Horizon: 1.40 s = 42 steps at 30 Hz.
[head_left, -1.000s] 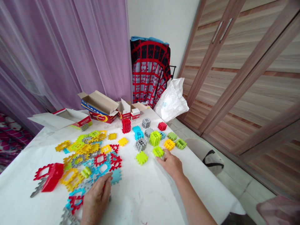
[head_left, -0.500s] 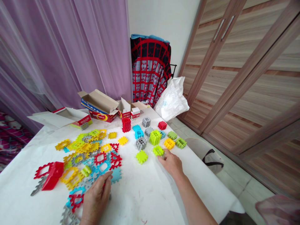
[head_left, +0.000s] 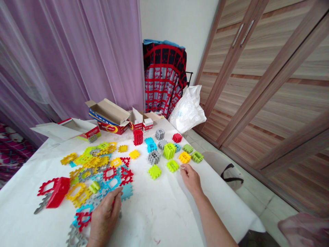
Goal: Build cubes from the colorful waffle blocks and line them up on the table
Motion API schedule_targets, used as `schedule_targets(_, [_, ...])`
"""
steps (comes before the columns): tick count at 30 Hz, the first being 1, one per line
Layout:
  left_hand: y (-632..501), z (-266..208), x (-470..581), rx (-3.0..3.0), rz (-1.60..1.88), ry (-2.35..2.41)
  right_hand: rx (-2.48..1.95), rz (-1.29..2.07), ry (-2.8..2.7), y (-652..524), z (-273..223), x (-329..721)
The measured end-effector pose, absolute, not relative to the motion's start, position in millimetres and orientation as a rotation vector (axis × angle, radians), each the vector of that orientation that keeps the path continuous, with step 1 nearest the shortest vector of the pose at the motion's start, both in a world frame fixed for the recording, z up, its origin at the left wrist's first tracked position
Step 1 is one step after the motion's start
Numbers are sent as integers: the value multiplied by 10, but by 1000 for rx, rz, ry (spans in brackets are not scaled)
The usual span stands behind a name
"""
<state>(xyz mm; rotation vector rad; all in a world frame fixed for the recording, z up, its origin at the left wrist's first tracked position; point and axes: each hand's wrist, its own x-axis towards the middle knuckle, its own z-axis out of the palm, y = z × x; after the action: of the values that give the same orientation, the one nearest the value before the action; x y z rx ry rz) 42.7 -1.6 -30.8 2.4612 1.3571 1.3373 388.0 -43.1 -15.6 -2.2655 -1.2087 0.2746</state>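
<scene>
My right hand (head_left: 191,180) is over the table just right of a lime-green window block piece (head_left: 172,166), apart from it. Its fingers are bent and loosely parted, with nothing seen in them. My left hand (head_left: 106,212) rests at the near edge of a pile of flat toothed building pieces, fingers curled together. A speck of red shows between them, too small to name. Touching its fingertips or just beyond lies a light-blue square piece (head_left: 126,191). Stacks of pieces stand sorted by colour: lime-green (head_left: 169,151), grey (head_left: 154,157), yellow (head_left: 184,157) and red (head_left: 138,137).
Opened cardboard boxes (head_left: 110,115) line the table's back edge. A red plastic piece (head_left: 58,192) lies at the left. Beyond the right edge are a white bag (head_left: 189,109), a pale bin (head_left: 223,168) and a wooden wardrobe (head_left: 257,103).
My right hand has let go of the lime-green window piece and drawn slightly right. The piece stays on the table. My left hand has hardly moved.
</scene>
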Motion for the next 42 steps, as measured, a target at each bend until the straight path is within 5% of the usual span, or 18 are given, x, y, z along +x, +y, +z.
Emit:
schedule_targets(30, [-28,-287,431,2407,1319,1371,-2238,185,-1577,-518,-185,3733])
schedule_targets(42, [-26,-148,303,2426,1351,1506,-1495,73,-1833,-240,45,3029])
